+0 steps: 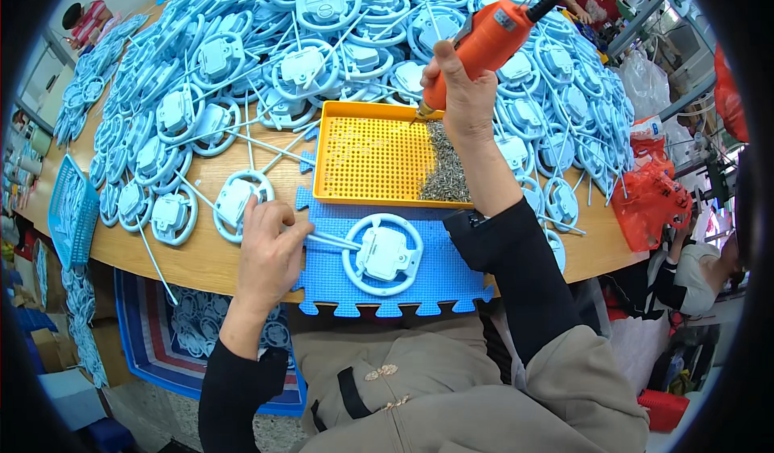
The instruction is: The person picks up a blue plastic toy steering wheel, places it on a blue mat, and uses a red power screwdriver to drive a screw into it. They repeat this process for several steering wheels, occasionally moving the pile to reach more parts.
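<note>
My right hand (470, 102) is wrapped round an orange electric screwdriver (488, 41), its tip down inside the far edge of a yellow perforated tray (367, 200). Small metal screws (446, 171) are heaped at the tray's right end. My left hand (274, 243) has curled fingers at the rim of a light-blue plastic wheel-shaped part (235, 199). Its thumb is by the thin rods of another wheel-shaped part (383, 253), which lies back-side up on a blue foam mat (443, 267). Whether the thumb touches those rods is hard to tell.
A large pile of similar light-blue parts (306, 66) covers the far wooden table (121, 247). A blue basket (72, 211) stands at the left edge, with a lined bin (149, 332) of parts below. Red plastic bags (653, 203) hang at right. Other people sit beyond.
</note>
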`<state>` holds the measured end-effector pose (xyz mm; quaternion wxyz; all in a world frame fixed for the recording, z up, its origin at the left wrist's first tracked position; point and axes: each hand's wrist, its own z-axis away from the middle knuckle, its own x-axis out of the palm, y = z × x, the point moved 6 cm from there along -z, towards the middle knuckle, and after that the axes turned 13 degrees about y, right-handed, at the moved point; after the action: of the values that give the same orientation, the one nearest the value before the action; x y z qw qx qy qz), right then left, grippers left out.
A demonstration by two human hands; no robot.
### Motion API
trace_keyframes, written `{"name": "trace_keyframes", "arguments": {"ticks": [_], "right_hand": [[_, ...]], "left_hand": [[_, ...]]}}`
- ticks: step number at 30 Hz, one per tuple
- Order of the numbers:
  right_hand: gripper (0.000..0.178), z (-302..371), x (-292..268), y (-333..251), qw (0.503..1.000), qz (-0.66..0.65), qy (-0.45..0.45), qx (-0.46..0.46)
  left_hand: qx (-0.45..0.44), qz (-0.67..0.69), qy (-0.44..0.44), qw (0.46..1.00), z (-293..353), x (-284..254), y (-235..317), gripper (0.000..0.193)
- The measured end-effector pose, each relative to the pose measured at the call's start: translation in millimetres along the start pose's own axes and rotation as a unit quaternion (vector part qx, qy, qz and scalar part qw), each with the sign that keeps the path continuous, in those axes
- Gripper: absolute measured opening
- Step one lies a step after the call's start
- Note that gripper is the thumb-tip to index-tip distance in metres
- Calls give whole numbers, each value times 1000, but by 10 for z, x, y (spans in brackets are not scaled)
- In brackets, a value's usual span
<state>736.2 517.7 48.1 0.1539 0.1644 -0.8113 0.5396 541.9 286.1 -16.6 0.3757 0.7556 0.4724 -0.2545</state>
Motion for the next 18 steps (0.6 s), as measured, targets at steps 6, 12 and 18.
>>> {"name": "trace_keyframes", "arguments": {"ticks": [6,12,18], "right_hand": [[40,-8,30,210,1000,21,18,9],[43,-29,23,202,999,6,17,36],[41,9,-11,209,1000,5,13,28]], "left_hand": [[-3,25,14,1000,119,5,10,28],[-4,47,20,999,21,-16,124,25],[24,151,45,987,16,-128,588,21]]}}
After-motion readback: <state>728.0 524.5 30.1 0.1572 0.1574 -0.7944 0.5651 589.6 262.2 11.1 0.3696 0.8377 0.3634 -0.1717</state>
